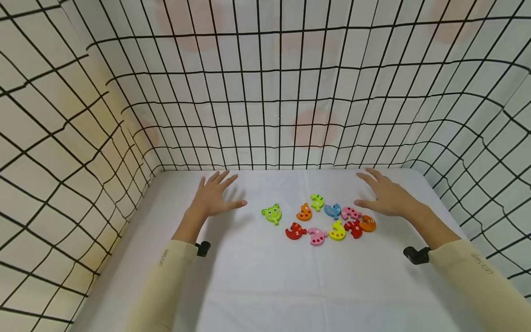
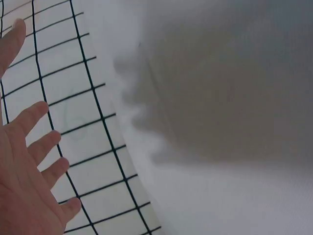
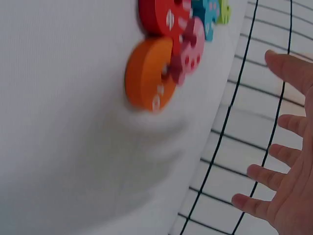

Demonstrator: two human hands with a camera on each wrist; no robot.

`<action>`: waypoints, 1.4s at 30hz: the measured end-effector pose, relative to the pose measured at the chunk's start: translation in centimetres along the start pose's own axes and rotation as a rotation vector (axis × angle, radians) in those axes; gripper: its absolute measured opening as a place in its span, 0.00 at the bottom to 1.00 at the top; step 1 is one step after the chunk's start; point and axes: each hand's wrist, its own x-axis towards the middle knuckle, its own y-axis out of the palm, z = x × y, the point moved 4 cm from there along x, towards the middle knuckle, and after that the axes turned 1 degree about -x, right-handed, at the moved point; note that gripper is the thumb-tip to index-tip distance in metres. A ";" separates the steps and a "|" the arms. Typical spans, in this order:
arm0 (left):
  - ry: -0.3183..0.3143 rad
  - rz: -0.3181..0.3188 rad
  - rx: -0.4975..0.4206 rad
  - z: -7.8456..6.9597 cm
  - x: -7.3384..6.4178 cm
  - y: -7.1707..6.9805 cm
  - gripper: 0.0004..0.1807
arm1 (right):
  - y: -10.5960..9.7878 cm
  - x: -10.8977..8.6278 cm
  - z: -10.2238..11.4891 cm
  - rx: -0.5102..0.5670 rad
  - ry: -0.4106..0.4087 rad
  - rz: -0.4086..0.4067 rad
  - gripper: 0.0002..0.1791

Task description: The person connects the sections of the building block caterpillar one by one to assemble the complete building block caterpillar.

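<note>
My left hand [image 1: 212,197] hovers over the left of the white table, fingers spread and holding nothing. Nearest to it lies a green puzzle piece [image 1: 272,214] with a smiling face. On the other side my right hand [image 1: 387,196] is held with its fingers spread, beside the end of a cluster of curved, numbered puzzle pieces. An orange piece [image 1: 368,223], a red piece [image 1: 354,228] and a pink piece [image 1: 351,213] are closest to it. Further left are a blue piece [image 1: 332,210], a yellow piece [image 1: 337,230] and another red piece [image 1: 295,231]. Neither hand touches any piece.
A black wire grid [image 1: 261,99] with white cloth behind it walls the table [image 1: 257,281] at the back and both sides. Black wrist devices sit at both cuffs. Hand shadows fall on the cloth.
</note>
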 end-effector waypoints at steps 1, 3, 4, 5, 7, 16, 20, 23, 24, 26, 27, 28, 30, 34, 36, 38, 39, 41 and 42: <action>0.012 -0.012 -0.016 -0.3 0.0 0.3 0.53 | 0.3 0.0 0.5 0.021 -0.009 0.001 0.52; 0.036 -0.027 -0.059 -1.1 0.0 1.0 0.50 | 1.0 -0.1 1.4 0.075 -0.010 0.015 0.49; 0.049 -0.029 -0.077 -1.5 0.0 1.4 0.48 | 1.3 -0.2 1.9 0.103 -0.012 0.018 0.48; 0.061 -0.029 -0.099 -1.9 0.1 1.8 0.45 | 1.7 -0.2 2.4 0.132 -0.014 0.017 0.47; 0.076 -0.015 -0.137 -2.7 0.2 2.6 0.40 | 2.3 -0.3 3.3 0.194 -0.018 0.010 0.44; 0.128 0.068 -0.333 -6.1 0.3 5.6 0.26 | 5.0 -0.6 7.7 0.408 -0.055 -0.021 0.35; 0.205 0.085 -0.358 -7.4 0.3 6.3 0.20 | 6.2 -0.8 10.0 0.439 -0.081 -0.005 0.31; 0.242 0.098 -0.376 -8.2 0.3 6.7 0.19 | 7.1 -0.7 11.7 0.467 -0.099 0.014 0.30; 0.244 0.102 -0.385 -8.4 0.3 6.9 0.19 | 7.4 -0.6 12.1 0.475 -0.103 0.020 0.29; 0.249 0.106 -0.406 -8.7 0.4 7.2 0.19 | 7.9 -0.5 13.1 0.491 -0.125 0.026 0.28; 0.252 0.108 -0.405 -8.8 0.4 7.3 0.19 | 8.1 -0.5 13.6 0.489 -0.137 0.031 0.28; 0.251 0.106 -0.406 -8.9 0.4 7.5 0.18 | 8.3 -0.4 14.1 0.488 -0.148 0.035 0.28; 0.254 0.097 -0.416 -9.0 0.4 7.8 0.18 | 8.6 -0.4 15.0 0.469 -0.162 0.039 0.29; 0.248 0.071 -0.432 -9.1 0.5 8.5 0.17 | 9.4 -0.4 16.1 0.402 -0.132 0.029 0.34; 0.241 0.057 -0.447 -9.1 0.5 8.6 0.17 | 9.7 -0.3 16.4 0.368 -0.108 0.018 0.35; 0.236 0.036 -0.464 -9.1 0.4 8.7 0.17 | 10.0 -0.1 16.7 0.349 -0.089 0.015 0.34; 0.233 0.022 -0.471 -9.1 0.3 8.7 0.17 | 10.0 0.0 16.8 0.342 -0.080 0.013 0.33; 0.221 -0.008 -0.490 -9.0 0.2 8.6 0.16 | 10.0 0.1 17.0 0.336 -0.067 0.009 0.32; 0.215 -0.023 -0.499 -9.0 0.1 8.6 0.16 | 10.0 0.2 17.1 0.336 -0.061 0.007 0.32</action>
